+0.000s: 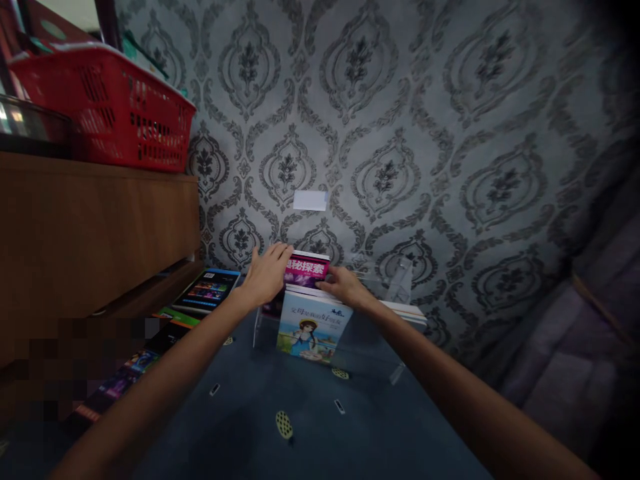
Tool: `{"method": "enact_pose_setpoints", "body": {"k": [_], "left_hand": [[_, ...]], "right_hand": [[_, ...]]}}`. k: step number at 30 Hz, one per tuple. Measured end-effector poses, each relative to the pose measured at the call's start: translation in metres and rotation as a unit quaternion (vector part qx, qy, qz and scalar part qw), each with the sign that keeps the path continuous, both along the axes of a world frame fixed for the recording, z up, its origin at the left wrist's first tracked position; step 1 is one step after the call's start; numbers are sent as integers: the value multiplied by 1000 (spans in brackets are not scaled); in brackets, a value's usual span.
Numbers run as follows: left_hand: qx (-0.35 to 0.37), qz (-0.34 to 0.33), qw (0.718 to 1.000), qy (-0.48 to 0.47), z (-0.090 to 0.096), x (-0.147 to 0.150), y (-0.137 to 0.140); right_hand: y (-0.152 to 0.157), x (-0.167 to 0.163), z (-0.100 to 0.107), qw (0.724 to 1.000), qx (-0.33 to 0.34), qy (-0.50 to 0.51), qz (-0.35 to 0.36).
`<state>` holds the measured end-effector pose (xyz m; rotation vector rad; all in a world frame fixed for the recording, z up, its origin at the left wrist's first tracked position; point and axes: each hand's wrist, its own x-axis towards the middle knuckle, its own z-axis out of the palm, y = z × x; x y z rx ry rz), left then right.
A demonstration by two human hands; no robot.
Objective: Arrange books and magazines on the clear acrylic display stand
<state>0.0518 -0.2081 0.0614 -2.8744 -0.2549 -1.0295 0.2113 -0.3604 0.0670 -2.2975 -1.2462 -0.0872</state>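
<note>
A book with a magenta cover and white Chinese characters (307,268) stands upright behind a light-blue book (313,330) with a drawn figure in a hat. My left hand (266,270) is closed over the magenta book's upper left edge. At its right edge, my right hand (346,287) grips it between thumb and fingers, just above the light-blue book. Both books are in a clear plastic stand (400,283), whose see-through walls are hard to make out. More white-edged books (407,310) sit at the right of the stand, partly behind my right forearm.
Dark-covered books (207,291) lie at the left on the dark blue patterned cloth (245,427). A wooden cabinet (100,233) with a red plastic basket (115,110) on top stands left. Patterned wallpaper (390,120) rises behind, and a curtain (565,320) hangs at the right.
</note>
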Motion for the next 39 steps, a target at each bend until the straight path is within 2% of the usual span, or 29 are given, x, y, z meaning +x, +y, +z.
{"method": "enact_pose_setpoints", "body": {"k": [5, 8, 12, 17, 22, 25, 29, 32, 34, 39], "left_hand": [[-5, -14, 1000, 5, -3, -8, 4], [-27, -24, 998, -45, -14, -16, 12], [-104, -32, 985, -134, -37, -23, 30], [-188, -41, 968, -159, -59, -22, 47], [-228, -66, 957, -168, -61, -17, 44], [-248, -72, 950, -177, -62, -24, 41], [-303, -66, 932, -189, -77, -50, 44], [-356, -46, 919, -163, -93, -70, 51], [-385, -33, 912, -140, -100, -78, 55], [-394, -25, 912, -111, -104, -99, 55]], "right_hand": [[0, 1, 0, 1000, -4, 7, 6], [1, 3, -1, 1000, -8, 13, 10], [1, 4, -1, 1000, -13, 7, 7], [-1, 2, 2, 1000, -8, -9, 10], [-6, 3, 5, 1000, -3, -19, 7], [-12, 1, 6, 1000, -6, -22, -8], [-22, -11, -1, 997, 66, -37, -18], [-22, -21, -10, 990, 133, -39, 2], [-20, -23, -14, 987, 154, -51, 1], [-24, -29, -14, 974, 202, -98, -28]]}}
